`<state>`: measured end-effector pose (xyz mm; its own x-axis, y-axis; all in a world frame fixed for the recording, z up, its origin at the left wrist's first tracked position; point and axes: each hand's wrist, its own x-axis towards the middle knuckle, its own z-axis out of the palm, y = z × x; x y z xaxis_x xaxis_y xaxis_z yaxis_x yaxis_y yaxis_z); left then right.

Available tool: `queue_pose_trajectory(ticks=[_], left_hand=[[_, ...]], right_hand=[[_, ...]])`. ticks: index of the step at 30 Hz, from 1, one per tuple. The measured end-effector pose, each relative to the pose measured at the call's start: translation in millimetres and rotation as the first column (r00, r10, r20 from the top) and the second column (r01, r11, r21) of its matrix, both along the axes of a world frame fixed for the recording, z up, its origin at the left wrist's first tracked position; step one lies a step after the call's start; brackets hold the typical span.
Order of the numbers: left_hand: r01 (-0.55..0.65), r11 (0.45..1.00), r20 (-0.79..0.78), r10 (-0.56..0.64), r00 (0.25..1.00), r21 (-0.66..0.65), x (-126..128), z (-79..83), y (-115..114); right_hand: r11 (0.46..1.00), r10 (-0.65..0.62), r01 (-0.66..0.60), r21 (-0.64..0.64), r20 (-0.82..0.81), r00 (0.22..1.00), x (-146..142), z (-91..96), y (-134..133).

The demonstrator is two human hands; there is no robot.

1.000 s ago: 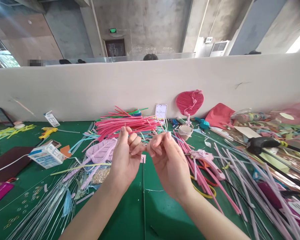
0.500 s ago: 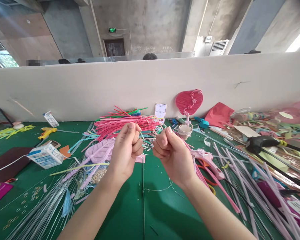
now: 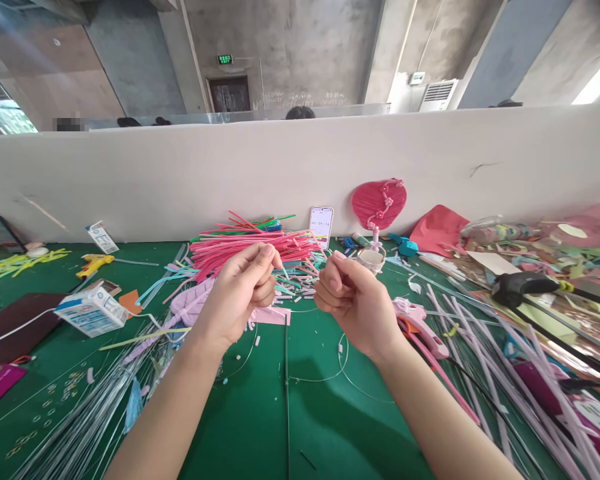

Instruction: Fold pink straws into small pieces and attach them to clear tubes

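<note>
My left hand is closed in a pinch, thumb against the bent forefinger. A thin pale green strip shows right at its fingertips; whether it is in the pinch I cannot tell. Level with it, a hand's width to the right, my right hand is also closed, thumb pressed on the curled forefinger, and what it may hold is hidden. Behind both hands lies a heap of pink and red pipe cleaners. Below them a thin pale wire curves over the green table. A lilac fuzzy leaf shape lies beside my left hand.
A phone leans on the white partition. A pink fan-shaped piece rises from a small pot. At right are a pink glue gun, lilac stems and a black-handled tool; at left, thin wires and a box.
My hands have drawn slightly apart, the left to the left and the right to the right. More of the pink strip and the curved wire below now shows. Both hands stay closed.
</note>
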<state>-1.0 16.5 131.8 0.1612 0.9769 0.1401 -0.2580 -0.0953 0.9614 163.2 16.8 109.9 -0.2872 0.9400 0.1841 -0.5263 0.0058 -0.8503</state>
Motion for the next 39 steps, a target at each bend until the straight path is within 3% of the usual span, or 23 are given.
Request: queue_pose_trajectory(ticks=[6, 17, 29, 39], left_hand=[[0.005, 1.0, -0.04, -0.004, 0.999, 0.023, -4.3, 1.6, 0.1], [-0.068, 0.997, -0.065, 0.071, 0.995, 0.045, -5.7, 3.2, 1.5], [-0.007, 0.994, -0.263, 0.034, 0.964, 0.105, -7.5, 2.4, 0.6], [0.014, 0.99, -0.352, 0.036, 0.935, 0.138, -12.0, 3.0, -0.5]], right_hand=[[1.0, 0.019, -0.019, -0.005, -0.012, 1.0, 2.3, -0.1, 2.4], [0.996, -0.082, 0.082, 0.015, -0.025, 0.996, 3.7, 1.5, 3.5], [0.988, -0.15, 0.145, 0.044, 0.115, 0.982, 2.0, -3.2, 5.3], [0.989, -0.137, 0.119, 0.091, 0.229, 0.964, 3.4, -4.9, 6.1]])
